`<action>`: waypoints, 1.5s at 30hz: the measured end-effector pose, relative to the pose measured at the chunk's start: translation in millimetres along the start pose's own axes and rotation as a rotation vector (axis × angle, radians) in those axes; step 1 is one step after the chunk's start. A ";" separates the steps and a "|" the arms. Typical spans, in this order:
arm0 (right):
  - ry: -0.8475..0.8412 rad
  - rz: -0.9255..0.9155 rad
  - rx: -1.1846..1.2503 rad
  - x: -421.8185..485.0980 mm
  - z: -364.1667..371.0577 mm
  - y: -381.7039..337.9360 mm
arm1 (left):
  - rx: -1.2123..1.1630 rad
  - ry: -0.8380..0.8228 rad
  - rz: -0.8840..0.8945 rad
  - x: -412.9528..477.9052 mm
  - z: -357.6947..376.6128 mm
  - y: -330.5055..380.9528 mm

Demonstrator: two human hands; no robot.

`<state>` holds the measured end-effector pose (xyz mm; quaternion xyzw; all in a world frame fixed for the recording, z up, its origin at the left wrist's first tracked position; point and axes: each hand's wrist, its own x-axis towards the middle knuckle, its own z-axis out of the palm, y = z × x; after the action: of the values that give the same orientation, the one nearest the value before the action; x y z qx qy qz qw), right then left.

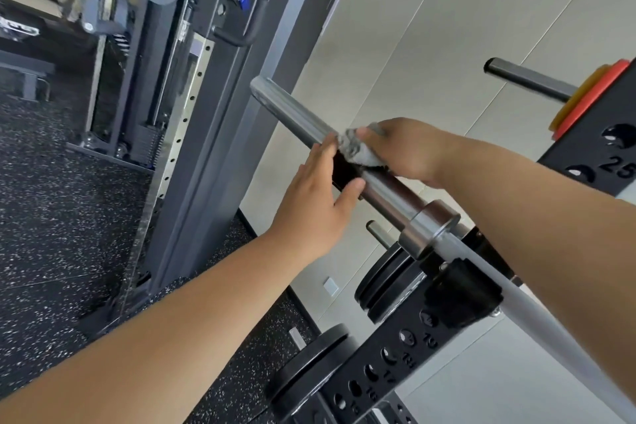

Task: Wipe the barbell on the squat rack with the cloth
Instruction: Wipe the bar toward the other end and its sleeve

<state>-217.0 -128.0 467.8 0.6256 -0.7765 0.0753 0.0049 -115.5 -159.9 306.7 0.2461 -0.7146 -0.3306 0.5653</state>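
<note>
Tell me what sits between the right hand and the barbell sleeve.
The grey cloth, bunched under the right hand and draped over the barbell sleeve, as the head view shows.

Your barbell is bare silver steel. Its sleeve runs up and left from the collar, and its shaft rests in the black hook of the squat rack. The grey cloth sits bunched over the sleeve under your right hand.

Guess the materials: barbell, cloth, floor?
Barbell: bare metal, likely steel, semi-glossy; streaky highlights run along it. Cloth: soft grey fabric, perhaps microfibre; fuzzy, bunched. Floor: probably rubber matting; matte black with pale flecks.
</note>
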 end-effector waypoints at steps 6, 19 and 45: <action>0.209 0.109 0.051 -0.2 1.8 16.4 | 0.052 -0.040 0.011 12.3 -8.7 4.5; 0.084 0.094 -0.039 -7.6 -17.2 12.7 | -0.064 0.086 0.090 16.8 -11.7 -6.1; 0.053 0.022 -0.220 -8.7 -6.7 -3.4 | -0.140 0.140 -0.083 9.1 3.3 -6.8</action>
<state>-212.5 -119.4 473.9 0.6107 -0.7864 0.0064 0.0932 -121.1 -170.3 306.9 0.2578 -0.6375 -0.3849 0.6157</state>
